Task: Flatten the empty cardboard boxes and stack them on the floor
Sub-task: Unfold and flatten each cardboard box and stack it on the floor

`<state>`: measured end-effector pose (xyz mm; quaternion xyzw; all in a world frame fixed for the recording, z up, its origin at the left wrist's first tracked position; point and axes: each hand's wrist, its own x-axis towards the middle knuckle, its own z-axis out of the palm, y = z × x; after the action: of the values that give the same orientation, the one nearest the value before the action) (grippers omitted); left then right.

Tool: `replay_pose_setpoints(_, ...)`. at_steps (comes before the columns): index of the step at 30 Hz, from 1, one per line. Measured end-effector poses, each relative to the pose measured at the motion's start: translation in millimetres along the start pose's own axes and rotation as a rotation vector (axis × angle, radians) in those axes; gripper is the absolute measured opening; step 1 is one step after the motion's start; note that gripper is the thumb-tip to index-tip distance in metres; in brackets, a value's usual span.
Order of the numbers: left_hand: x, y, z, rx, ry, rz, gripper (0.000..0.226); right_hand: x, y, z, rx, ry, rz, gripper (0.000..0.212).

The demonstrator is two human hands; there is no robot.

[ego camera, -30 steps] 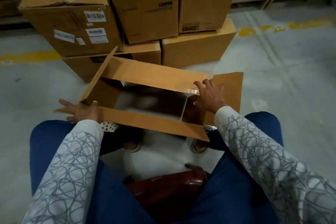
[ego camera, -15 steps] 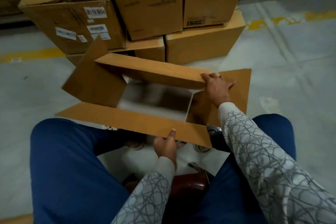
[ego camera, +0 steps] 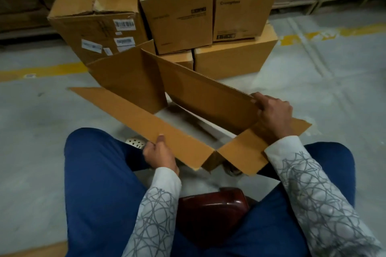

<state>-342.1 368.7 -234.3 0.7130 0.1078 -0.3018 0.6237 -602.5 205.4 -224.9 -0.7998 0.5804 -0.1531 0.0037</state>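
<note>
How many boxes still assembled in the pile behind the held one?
5 visible: top row, labelled box on the left, middle box, right box; beneath, one low box mostly hidden, one at right. More may be hidden behind.

**One head-worn camera, looking forward and down**

There is only one view, so nothing is shared between cameras. It sits on the seated person's head and tips steeply down over the lap, wide enough that straight lines bow at the edges. Closest in are the knees and patterned sleeves at the bottom. The left hand (ego camera: 159, 155) and right hand (ego camera: 273, 113) sit mid-frame on the open box (ego camera: 208, 98), near the lens. Further off, up top, the stacked boxes (ego camera: 177, 16) and grey floor (ego camera: 334, 81) fill the background.
</note>
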Motion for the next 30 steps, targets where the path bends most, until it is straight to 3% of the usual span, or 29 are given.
replay_pose_setpoints(5, 20, 23, -6, -0.097, 0.049, 0.079, 0.014, -19, 12, -27, 0.075, -0.009, -0.004, 0.020)
replay_pose_setpoints(11, 56, 50, -9, -0.021, 0.070, 0.159, 0.015, -37, 2, -29, 0.181, -0.136, -0.113, 0.030)
replay_pose_setpoints(16, 69, 33, -13, -0.043, 0.088, 0.064, 0.033, -38, -20, -1, 0.195, -0.195, -0.139, 0.049)
replay_pose_setpoints(21, 49, 23, -13, -0.053, -0.026, -0.052, 0.052, -37, -19, 8, 0.289, -0.240, -0.058, 0.038)
replay_pose_setpoints(25, 30, 0, -19, 0.013, -0.104, -0.112, 0.085, -40, -28, 14, 0.349, -0.251, -0.043, 0.026)
replay_pose_setpoints(30, 30, -6, -18, -0.030, -0.103, -0.101, 0.051, -48, -35, 9, 0.308, -0.185, -0.081, 0.039)
